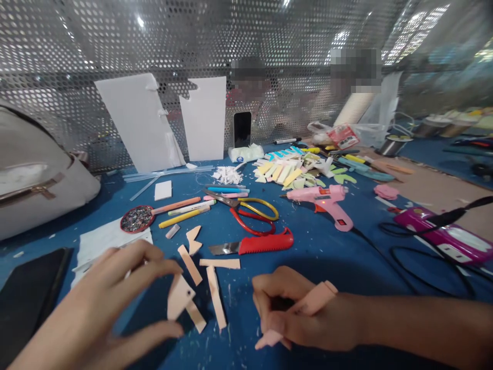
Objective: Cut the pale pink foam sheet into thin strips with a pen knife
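My left hand (pixel 127 288) is at the lower left, thumb and forefinger curved around a small peach cut-out piece (pixel 179 298) with a black dot on it, gripping it at its edges. My right hand (pixel 292 313) is closed around a peach marker pen (pixel 314 299), held like a pencil with its tip low and to the left. Between the hands lie several thin peach strips (pixel 216 297) and a notched peach scrap (pixel 194 240). Just behind them rests a red-handled utility knife (pixel 265 243), its blade pointing left.
Behind are scissors (pixel 246 213), pens (pixel 185 216), a dish of dark bits (pixel 137 219) and a pink glue gun (pixel 323 200) with its cord. A scrap pile (pixel 288 169), white boards (pixel 206 118) and a mesh partition (pixel 154 31) stand farther back. A purple power strip (pixel 442 234) lies right, a dark phone-like slab (pixel 31 293) left.
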